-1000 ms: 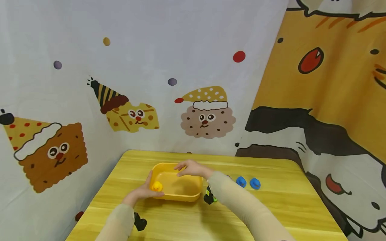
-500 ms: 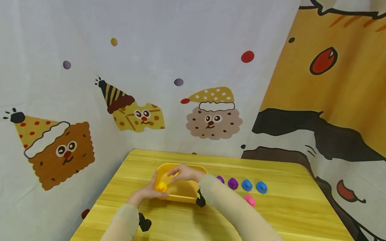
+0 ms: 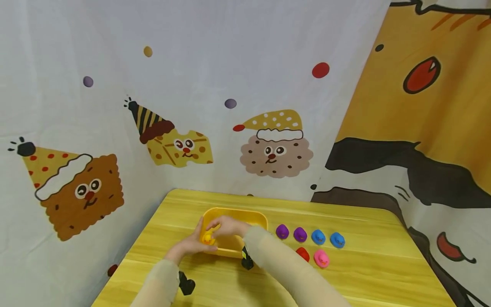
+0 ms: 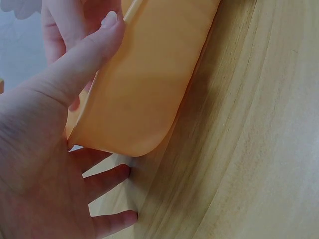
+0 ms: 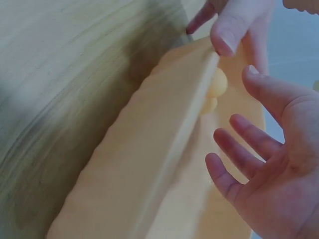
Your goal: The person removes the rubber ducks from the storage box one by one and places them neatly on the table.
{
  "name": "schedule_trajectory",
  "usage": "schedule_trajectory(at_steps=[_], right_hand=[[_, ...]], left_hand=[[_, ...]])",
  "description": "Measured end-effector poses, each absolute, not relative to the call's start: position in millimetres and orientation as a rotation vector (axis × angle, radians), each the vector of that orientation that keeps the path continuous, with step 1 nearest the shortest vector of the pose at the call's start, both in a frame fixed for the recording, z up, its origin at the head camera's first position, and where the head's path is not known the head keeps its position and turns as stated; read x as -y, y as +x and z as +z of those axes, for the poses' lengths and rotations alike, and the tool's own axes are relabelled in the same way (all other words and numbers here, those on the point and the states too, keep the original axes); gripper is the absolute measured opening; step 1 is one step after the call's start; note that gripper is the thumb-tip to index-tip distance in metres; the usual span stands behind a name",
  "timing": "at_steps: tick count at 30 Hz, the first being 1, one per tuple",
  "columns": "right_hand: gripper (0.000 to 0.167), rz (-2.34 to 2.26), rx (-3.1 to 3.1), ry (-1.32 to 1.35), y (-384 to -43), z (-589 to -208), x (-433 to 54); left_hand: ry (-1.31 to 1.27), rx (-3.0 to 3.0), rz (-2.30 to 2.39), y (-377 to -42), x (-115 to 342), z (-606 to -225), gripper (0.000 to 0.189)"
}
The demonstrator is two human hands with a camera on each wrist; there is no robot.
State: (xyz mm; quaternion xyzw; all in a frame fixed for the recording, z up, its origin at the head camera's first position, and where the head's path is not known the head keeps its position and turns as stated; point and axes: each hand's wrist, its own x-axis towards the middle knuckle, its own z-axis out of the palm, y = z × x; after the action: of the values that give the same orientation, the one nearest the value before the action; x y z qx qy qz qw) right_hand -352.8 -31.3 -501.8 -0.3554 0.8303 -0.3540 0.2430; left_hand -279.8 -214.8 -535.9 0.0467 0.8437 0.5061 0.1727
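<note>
A yellow plastic basin [image 3: 255,214] stands on the wood-grain table, with a small yellow rubber duck [image 3: 208,238] inside its left end. My left hand [image 3: 190,246] holds the basin's near left corner. In the left wrist view its thumb lies along the rim of the basin [image 4: 149,74], and the other fingers spread by the end wall. My right hand [image 3: 229,226] reaches over the basin, close above the duck. From the right wrist view, the fingers of my right hand [image 5: 284,154] are spread and loosely bent, apart from the duck [image 5: 216,89].
Right of the basin sit two purple ducks [image 3: 300,234] and two blue ducks [image 3: 318,237] in a row. A red duck [image 3: 302,254], partly behind my right sleeve, and a pink duck [image 3: 321,259] lie nearer. A printed cloth [image 3: 215,64] hangs behind the table.
My right hand has moved left and down inside the basin, towards the yellow duck. My left hand keeps its hold. The head view has shifted slightly, and more ducks show beside my right sleeve.
</note>
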Motion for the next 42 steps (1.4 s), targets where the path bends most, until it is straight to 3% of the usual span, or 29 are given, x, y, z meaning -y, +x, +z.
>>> schedule_trajectory(at_steps=[17, 42], right_hand=[[0.039, -0.834, -2.305, -1.005, -348.6, -514.4, 38.9], [0.027, -0.831, -2.418, -0.897, -342.5, -526.5, 36.8]], left_hand=[[0.151, -2.402, 1.444, -276.4, 205.7, -527.0, 0.132], [0.141, -2.38, 1.492, -275.5, 209.0, -526.1, 0.133]])
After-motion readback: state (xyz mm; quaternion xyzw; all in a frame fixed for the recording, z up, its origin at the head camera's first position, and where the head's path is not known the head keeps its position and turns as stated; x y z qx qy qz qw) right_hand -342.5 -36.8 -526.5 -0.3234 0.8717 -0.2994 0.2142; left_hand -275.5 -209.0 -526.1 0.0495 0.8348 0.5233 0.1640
